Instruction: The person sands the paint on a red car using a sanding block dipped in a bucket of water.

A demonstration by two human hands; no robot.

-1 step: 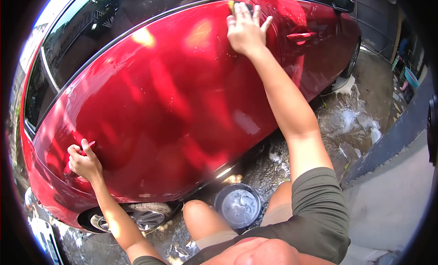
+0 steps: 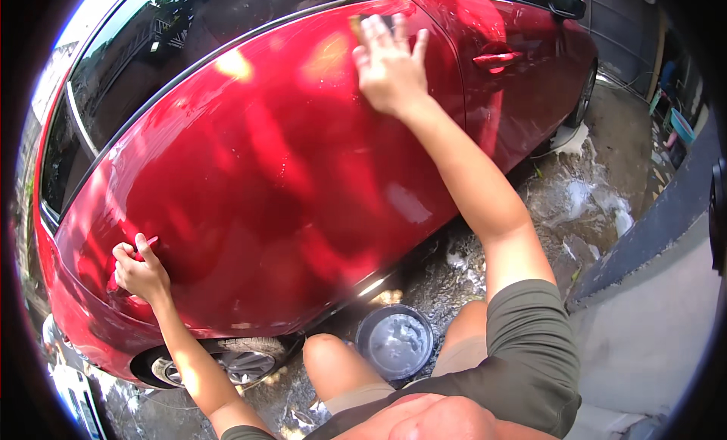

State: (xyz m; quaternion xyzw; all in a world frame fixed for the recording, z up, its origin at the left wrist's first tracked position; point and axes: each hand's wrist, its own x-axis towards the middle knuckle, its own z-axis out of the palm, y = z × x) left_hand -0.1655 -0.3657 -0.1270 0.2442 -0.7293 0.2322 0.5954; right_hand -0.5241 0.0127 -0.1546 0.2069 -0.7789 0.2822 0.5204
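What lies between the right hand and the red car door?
In the head view, a dark, yellow-edged pad lies between the right hand and the red door.

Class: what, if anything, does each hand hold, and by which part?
The left hand grips the red door handle around its middle. The right hand lies over a dark and yellow pad; whether it grips the pad cannot be told.

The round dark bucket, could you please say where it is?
In the head view, the bucket sits low, just right of centre, between the person's bare knees.
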